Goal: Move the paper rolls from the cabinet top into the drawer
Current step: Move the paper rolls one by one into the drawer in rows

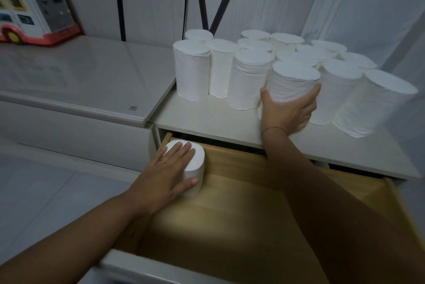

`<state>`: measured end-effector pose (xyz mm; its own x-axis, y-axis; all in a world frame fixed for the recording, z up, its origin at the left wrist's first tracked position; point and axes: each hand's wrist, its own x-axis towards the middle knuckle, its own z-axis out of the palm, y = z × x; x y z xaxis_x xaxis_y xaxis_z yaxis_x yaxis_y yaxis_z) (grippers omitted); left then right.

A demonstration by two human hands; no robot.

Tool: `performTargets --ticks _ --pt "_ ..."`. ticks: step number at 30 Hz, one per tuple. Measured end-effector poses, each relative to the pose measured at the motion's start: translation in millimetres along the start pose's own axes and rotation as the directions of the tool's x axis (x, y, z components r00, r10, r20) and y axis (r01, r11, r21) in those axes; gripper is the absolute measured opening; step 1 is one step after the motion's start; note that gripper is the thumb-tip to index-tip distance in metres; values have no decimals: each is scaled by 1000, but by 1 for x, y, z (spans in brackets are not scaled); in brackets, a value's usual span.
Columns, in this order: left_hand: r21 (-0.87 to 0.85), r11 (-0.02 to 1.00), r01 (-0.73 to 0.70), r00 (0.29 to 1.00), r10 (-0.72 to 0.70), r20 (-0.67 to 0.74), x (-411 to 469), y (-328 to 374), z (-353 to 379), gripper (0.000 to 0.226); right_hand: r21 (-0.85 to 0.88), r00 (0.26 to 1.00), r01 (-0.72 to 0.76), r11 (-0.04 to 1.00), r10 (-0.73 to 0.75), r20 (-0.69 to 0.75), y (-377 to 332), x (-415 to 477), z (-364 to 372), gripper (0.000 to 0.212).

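Head view: your left hand [170, 168] clasps a roll [192, 164] in the drawer [253, 191], right grip [289, 109] wraps another roll [292, 83]; light, squashy, hold mid-body gently

Only one mark can be read: a small "CCC" certification logo [133, 107], three letters inside an oval, printed in dark ink near the front right corner of the glass top [87, 81] that fills the left middle of the frame. A line of tiny print sits just under the oval, too small to make out. In the upper left of the frame, the toy bus [34, 7] carries coloured panels and stickers on its side and rear, but whatever they bear is blurred and cannot be read. Nothing else in view shows readable letters, numbers or brand names.
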<state>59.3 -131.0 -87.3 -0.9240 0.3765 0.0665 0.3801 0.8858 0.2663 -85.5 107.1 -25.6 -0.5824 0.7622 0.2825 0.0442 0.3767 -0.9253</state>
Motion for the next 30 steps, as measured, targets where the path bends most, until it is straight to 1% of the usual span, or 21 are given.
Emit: performTargets --ticks 4,7,9,12,13,15,17,19,22,24,26,27,30 --pt "4 1000 -11 1000 11 -6 1 -2 2 88 -2 1000 9 1000 -9 7 3 3 2 115" --pt "-5 1000 -11 1000 11 -7 1 -3 3 86 2 998 40 999 -40 50 5 6 -2 112" --pt "8 1000 -13 1000 13 -9 1 -3 3 84 24 990 75 997 -78 114 5 3 -9 111" --pt "19 1000 -13 1000 14 -14 1 -4 4 86 113 952 112 987 -139 274 6 -10 -29 109" --pt "17 1000 -14 1000 14 -14 1 -3 4 87 153 926 112 982 -159 342 6 -16 -37 108" --pt "10 1000 -12 1000 12 -11 1 -3 3 87 221 851 99 970 -198 486 5 -29 -55 107" --pt "20 1000 -11 1000 11 -8 2 -3 3 85 255 746 85 963 -231 624 2 -43 -74 107" --pt "32 999 -7 1000 7 -9 2 -3 3 81 276 618 80 958 -265 740 1 -58 -89 107" --pt "26 1000 -2 1000 2 4 2 -2 3 81 295 433 78 952 -299 851 11 -79 -105 104" --pt "23 1000 -3 1000 3 4 1 -2 3 80 293 342 95 951 -308 888 28 -89 -112 103" --pt "14 1000 -3 1000 3 -1 1 -2 3 79 266 282 83 960 -278 918 46 -94 -113 103" --pt "11 1000 -4 1000 4 -4 1 -2 3 80 249 267 69 966 -258 928 55 -95 -112 104" --pt "1 1000 -10 1000 10 -3 1 -2 2 79 192 282 39 981 -195 939 78 -94 -104 104"
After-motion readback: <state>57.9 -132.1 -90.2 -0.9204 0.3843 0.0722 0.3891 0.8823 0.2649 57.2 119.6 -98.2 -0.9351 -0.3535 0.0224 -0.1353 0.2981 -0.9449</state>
